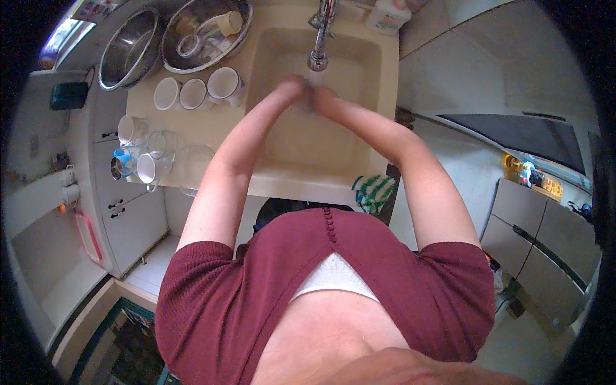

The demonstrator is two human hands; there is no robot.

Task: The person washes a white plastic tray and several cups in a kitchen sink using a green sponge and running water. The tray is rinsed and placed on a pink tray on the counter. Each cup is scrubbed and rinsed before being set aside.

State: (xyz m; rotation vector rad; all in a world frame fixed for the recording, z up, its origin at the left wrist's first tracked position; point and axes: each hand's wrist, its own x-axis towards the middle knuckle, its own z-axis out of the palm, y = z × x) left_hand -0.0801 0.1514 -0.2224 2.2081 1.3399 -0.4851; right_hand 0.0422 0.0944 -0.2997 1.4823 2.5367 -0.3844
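Water runs from a chrome faucet [318, 60] into a cream sink basin [313, 147]. Both hands are under the stream, close together over the far half of the basin. My left hand [292, 86] comes in from the left and my right hand [323, 100] from the right. Motion and water blur the fingers, so whether they touch or hold anything small is hidden. Over the sink's front right rim hangs a green-and-white striped cloth [374, 190], away from both hands.
Left of the sink stand several white mugs [224, 83] and clear glass vessels [196, 161], some close to the counter's front edge. Behind them are an empty-looking steel bowl [130, 50] and another steel bowl [166, 41] holding containers. A white plastic bottle [389, 17] is behind the sink at right.
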